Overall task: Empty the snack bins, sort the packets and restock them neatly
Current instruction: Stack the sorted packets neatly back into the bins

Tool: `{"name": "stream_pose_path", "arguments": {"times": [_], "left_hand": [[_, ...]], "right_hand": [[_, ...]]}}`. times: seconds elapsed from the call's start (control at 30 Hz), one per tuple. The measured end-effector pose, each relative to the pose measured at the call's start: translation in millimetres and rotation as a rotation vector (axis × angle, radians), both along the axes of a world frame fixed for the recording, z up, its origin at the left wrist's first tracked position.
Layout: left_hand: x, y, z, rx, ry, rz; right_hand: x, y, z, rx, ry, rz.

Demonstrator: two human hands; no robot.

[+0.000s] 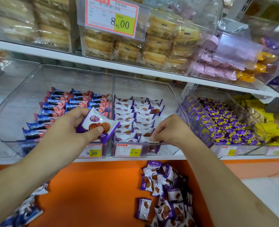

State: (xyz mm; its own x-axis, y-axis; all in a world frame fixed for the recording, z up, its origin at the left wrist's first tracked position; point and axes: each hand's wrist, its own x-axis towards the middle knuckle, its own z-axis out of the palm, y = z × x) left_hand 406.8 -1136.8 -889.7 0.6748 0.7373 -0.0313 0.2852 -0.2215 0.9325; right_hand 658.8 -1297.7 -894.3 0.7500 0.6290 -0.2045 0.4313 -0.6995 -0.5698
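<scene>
Loose packets (166, 192) below on the orange ledge (93, 185) remain unshelved, while my left hand (70, 126) grips one wafer packet (97, 123) and my right hand (169, 130) pinches another into the mostly restocked middle bin (173, 94).

The right hand (169, 128) hides its own fingertips and most of the white packet (146, 139) it touches at the front of the clear middle bin (168, 89). The small print on the white-and-yellow price tags (129, 150) is too small to read. The upper-shelf clear boxes of pale biscuits (53, 25) are blurred. The blue-and-white packets (27, 212) at lower left are cut off by the edge.
</scene>
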Motion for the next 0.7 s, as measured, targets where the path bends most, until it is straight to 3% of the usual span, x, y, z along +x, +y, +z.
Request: {"name": "stream_pose_path", "arguments": {"times": [0.7], "left_hand": [[0,-1,1,-0.012,0.001,0.003]], "right_hand": [[-4,4,-1,-0.181,-0.098,-0.016]]}}
